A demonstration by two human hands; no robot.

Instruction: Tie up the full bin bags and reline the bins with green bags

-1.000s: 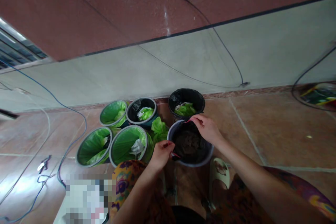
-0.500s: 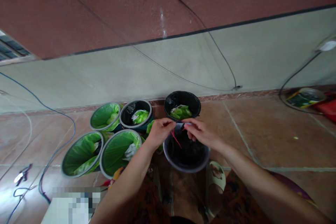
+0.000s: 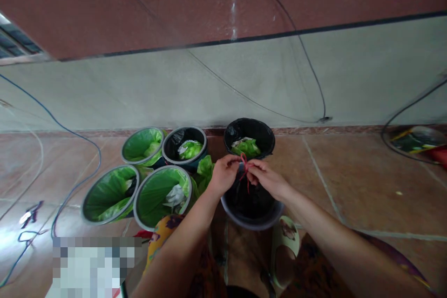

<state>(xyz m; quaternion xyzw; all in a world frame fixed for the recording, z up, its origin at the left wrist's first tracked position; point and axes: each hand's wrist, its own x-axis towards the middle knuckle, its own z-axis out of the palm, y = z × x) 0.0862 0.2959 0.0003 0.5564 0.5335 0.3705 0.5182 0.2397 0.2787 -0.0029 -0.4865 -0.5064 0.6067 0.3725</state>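
Over the far rim of a grey-rimmed trash bin (image 3: 252, 224), my left hand (image 3: 225, 175) and my right hand (image 3: 268, 178) come close together, fingers pinched. Between them is a thin red string (image 3: 243, 164), looped upward at the top with a loose end hanging down. Both hands are closed on it, though the exact knot is too small to make out. A black bag (image 3: 256, 205) lines the bin, which stands on the floor between my feet. Just beyond my hands is a black-lined bin (image 3: 265, 136) holding crumpled green plastic (image 3: 249, 148).
Several lined bins stand to the left, among them a green-lined bin (image 3: 153, 200) and a black-lined one (image 3: 171, 158). A blue cable (image 3: 89, 142) crosses the floor at left. The wall (image 3: 209, 88) rises behind. My slipper (image 3: 284, 244) is beside the bin.
The red string, hanging from my left fingers before, now shows upright loops between both hands. My hands have drawn nearer each other. The view has shifted slightly.
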